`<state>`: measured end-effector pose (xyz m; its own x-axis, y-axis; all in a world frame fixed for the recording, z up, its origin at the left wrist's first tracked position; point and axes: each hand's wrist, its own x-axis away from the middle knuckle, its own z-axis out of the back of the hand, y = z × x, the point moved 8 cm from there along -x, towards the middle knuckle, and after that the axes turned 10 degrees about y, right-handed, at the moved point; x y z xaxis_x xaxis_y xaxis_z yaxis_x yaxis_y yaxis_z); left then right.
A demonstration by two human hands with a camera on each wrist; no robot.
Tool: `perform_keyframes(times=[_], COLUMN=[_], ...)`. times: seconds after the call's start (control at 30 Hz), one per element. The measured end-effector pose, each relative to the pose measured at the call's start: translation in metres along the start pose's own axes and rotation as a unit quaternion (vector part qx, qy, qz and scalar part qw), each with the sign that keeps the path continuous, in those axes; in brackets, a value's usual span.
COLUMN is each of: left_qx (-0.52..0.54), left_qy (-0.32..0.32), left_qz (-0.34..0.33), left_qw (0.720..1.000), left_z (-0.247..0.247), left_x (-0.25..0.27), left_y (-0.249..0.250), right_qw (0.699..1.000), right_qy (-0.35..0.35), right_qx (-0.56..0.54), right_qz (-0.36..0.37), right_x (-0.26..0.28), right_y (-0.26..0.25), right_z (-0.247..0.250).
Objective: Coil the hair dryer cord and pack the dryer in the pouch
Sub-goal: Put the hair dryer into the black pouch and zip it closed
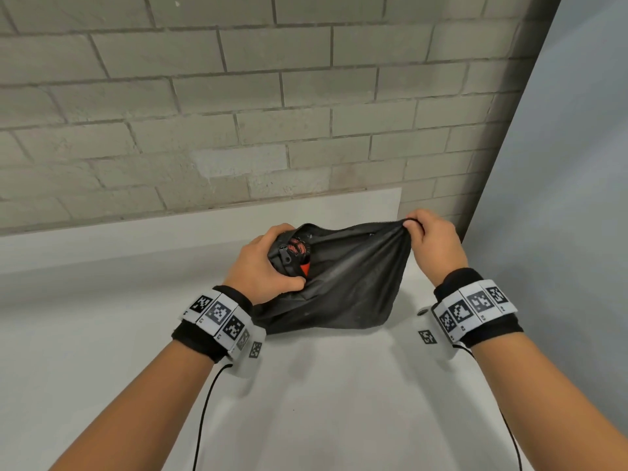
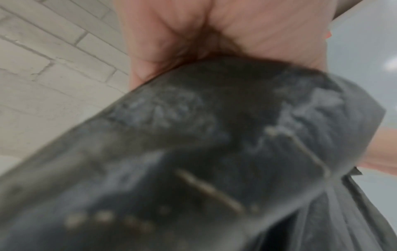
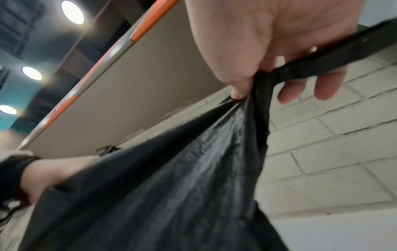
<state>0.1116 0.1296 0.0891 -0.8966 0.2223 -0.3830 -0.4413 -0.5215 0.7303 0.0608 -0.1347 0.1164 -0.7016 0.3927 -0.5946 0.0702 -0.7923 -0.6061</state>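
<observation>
While both hands [image 1: 268,266] clutch pouch [image 1: 343,287] | dryer [image 1: 299,248] inside left grip

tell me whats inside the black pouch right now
Through the pouch mouth, a black and orange hair dryer end with a mesh grille shows beside the left hand. The fabric covers the rest, so the cord cannot be seen.

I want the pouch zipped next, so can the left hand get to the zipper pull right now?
Probably yes: the zipper pull sits exposed beside the left hand, though that hand grips the pouch and must let go first.
</observation>
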Motion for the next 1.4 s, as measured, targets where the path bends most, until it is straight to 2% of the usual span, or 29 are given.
perform_keyframes(times=[0.17,0.23,0.4,0.47,0.57,0.67,0.73,0.77,0.87,0.93,1.0,1.13,1.27,1.4], left_qx=[0.015,0.054,0.167,0.18,0.199,0.231,0.236,0.238,0.236,0.225,0.199,0.163,0.142,0.159], left_qy=[0.003,0.019,0.138,0.157,0.151,0.155,0.157,0.157,0.16,0.156,0.137,0.094,0.096,0.1], left_qz=[-0.005,0.008,0.06,0.079,0.117,0.131,0.13,0.128,0.117,0.1,0.083,0.043,-0.005,0.001], left_qw=[1.0,0.998,0.974,0.968,0.961,0.952,0.95,0.95,0.951,0.957,0.967,0.981,0.985,0.982], left_z=[0.002,0.006,0.032,0.038,0.038,0.038,0.038,0.037,0.036,0.036,0.036,0.032,0.03,0.031], left_x=[0.007,0.01,0.01,0.009,0.008,0.01,0.012,0.012,0.013,0.014,0.014,0.017,0.021,0.021], left_y=[-0.007,-0.012,-0.021,-0.025,-0.031,-0.034,-0.035,-0.034,-0.032,-0.029,-0.029,-0.026,-0.019,-0.018], right_qw=[0.997,0.996,0.997,0.998,0.995,0.986,0.988,0.992,0.986,0.97,0.966,0.973,0.972,0.967], right_qy=[-0.067,-0.068,-0.046,-0.041,-0.017,-0.008,0.012,0.009,-0.099,-0.161,-0.188,-0.207,-0.209,-0.219], right_qx=[-0.019,-0.035,-0.029,-0.001,0.096,0.164,0.141,0.095,-0.101,-0.157,-0.134,-0.053,-0.007,0.025], right_qz=[-0.019,-0.035,-0.049,-0.049,-0.035,-0.007,0.055,0.083,0.092,0.095,0.111,0.092,0.107,0.13], right_x=[0.007,0.007,0.004,0.003,0.003,0.013,0.025,0.033,0.059,0.074,0.083,0.083,0.084,0.089], right_y=[0.004,0.003,0.004,0.006,0.002,-0.022,-0.059,-0.08,-0.135,-0.161,-0.174,-0.173,-0.174,-0.179], right_z=[-0.018,-0.019,-0.013,-0.012,-0.007,-0.012,-0.02,-0.026,-0.053,-0.069,-0.081,-0.09,-0.093,-0.096])
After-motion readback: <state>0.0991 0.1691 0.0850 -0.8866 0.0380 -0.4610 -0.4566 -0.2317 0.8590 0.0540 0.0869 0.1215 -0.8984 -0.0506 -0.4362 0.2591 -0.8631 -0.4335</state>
